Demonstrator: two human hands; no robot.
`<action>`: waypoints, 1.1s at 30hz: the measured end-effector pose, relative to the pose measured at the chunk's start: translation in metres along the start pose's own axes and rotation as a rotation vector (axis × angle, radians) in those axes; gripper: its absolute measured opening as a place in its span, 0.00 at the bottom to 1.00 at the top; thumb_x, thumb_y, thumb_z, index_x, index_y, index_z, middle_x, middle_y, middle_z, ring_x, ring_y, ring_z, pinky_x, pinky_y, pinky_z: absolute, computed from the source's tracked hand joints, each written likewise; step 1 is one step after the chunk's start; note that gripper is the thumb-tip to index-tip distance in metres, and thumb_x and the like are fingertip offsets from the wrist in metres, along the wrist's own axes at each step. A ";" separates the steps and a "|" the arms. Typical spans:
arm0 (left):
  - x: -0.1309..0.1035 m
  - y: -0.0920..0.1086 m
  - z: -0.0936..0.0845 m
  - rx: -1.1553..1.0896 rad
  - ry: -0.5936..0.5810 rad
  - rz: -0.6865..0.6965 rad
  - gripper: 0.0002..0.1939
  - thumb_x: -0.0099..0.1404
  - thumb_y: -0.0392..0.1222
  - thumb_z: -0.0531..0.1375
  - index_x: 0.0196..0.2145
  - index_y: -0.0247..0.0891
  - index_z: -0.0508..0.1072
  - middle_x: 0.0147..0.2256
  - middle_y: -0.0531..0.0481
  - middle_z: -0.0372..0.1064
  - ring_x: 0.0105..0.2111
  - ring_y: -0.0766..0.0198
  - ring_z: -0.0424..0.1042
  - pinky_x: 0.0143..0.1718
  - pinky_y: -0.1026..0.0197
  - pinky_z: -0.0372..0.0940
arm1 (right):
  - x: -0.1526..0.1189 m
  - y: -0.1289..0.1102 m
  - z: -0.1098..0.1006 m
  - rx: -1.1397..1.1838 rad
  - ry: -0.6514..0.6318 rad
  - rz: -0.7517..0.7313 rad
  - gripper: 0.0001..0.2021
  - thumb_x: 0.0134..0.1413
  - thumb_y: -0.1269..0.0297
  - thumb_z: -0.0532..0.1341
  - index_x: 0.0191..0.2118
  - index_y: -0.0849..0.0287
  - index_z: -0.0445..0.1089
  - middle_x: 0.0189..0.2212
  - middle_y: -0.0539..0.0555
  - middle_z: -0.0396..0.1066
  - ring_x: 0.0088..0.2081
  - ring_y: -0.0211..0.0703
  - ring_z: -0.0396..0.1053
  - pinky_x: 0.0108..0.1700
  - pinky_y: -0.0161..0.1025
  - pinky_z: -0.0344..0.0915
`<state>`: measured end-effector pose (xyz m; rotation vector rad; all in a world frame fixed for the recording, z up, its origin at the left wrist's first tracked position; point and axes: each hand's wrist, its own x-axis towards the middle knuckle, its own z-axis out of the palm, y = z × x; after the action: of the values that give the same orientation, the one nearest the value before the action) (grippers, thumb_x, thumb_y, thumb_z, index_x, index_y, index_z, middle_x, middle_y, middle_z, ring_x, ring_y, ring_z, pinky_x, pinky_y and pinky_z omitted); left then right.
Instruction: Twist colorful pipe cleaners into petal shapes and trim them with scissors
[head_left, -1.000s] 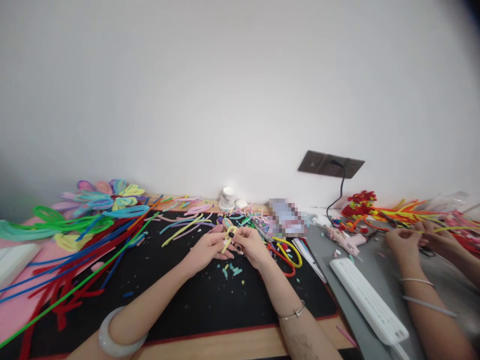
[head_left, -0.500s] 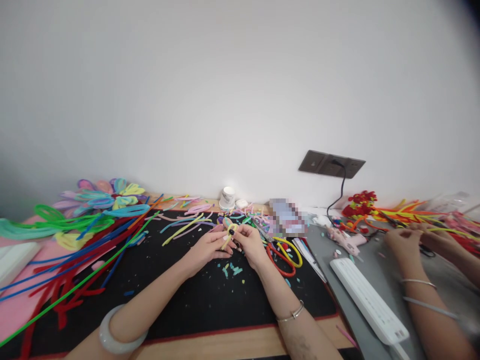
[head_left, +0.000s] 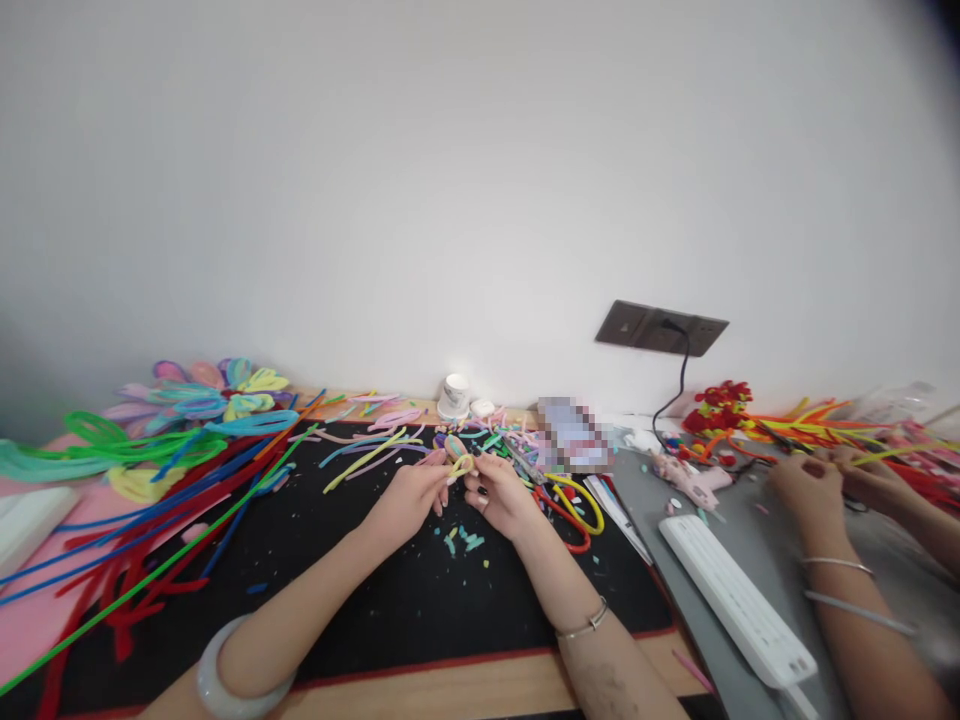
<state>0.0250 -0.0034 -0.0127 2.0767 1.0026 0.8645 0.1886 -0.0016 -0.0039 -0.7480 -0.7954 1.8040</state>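
Note:
A small loop of yellow fuzzy stem [head_left: 460, 466] is pinched between both hands over the black mat [head_left: 420, 600]. My left hand [head_left: 417, 492] grips its left side with thumb and fingertips. On the other side my right hand [head_left: 501, 492] holds it between thumb and index finger, the other fingers curled. Teal scraps [head_left: 471, 541] lie on the mat just below the hands. Behind them are pastel stem pieces [head_left: 375, 452] and a white paper cup [head_left: 454, 396].
Bundles of coloured stems [head_left: 172, 440] cover the left side. Yellow-handled scissors [head_left: 585, 503], a pink glue gun [head_left: 694, 482] and a white power strip [head_left: 739, 600] lie to the right. Another person's hands [head_left: 814, 490] work at far right.
The yellow piece now shows as a closed loop between my fingertips. My hands have drawn slightly apart, and the dark spot seen at the piece before no longer shows.

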 end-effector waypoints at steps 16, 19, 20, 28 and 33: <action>0.000 0.002 0.003 -0.477 0.003 -0.174 0.13 0.63 0.45 0.50 0.31 0.35 0.70 0.20 0.53 0.67 0.22 0.64 0.68 0.30 0.63 0.64 | -0.004 -0.002 0.006 -0.056 0.058 -0.137 0.14 0.42 0.60 0.67 0.22 0.61 0.61 0.19 0.46 0.58 0.18 0.28 0.49 0.17 0.27 0.45; 0.000 0.002 0.003 -0.467 -0.007 -0.168 0.14 0.63 0.46 0.51 0.30 0.34 0.70 0.20 0.53 0.66 0.22 0.65 0.68 0.29 0.62 0.64 | -0.004 -0.001 0.007 -0.121 0.007 -0.125 0.11 0.43 0.61 0.66 0.25 0.62 0.65 0.17 0.46 0.59 0.17 0.28 0.50 0.17 0.27 0.46; 0.000 0.003 0.003 -0.441 -0.008 -0.158 0.15 0.63 0.47 0.50 0.30 0.35 0.70 0.20 0.53 0.67 0.22 0.65 0.68 0.30 0.62 0.64 | -0.004 -0.001 0.007 -0.140 -0.001 -0.143 0.11 0.42 0.62 0.67 0.25 0.62 0.66 0.16 0.45 0.59 0.17 0.28 0.50 0.17 0.27 0.45; -0.001 0.017 0.005 -0.542 -0.103 -0.208 0.15 0.61 0.50 0.53 0.28 0.35 0.68 0.19 0.56 0.62 0.21 0.65 0.68 0.28 0.62 0.64 | -0.001 0.003 0.004 -0.166 0.012 -0.232 0.10 0.41 0.62 0.67 0.24 0.62 0.67 0.15 0.46 0.61 0.15 0.29 0.54 0.17 0.29 0.44; -0.002 0.015 0.007 -0.618 -0.101 -0.226 0.16 0.60 0.52 0.55 0.26 0.35 0.68 0.18 0.56 0.63 0.21 0.65 0.68 0.28 0.62 0.65 | 0.000 0.006 0.004 -0.121 0.026 -0.215 0.10 0.41 0.62 0.67 0.25 0.61 0.67 0.15 0.44 0.59 0.14 0.28 0.53 0.17 0.30 0.46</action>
<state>0.0351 -0.0142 -0.0050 1.4403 0.7704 0.8142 0.1824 -0.0042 -0.0061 -0.7335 -0.9377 1.5622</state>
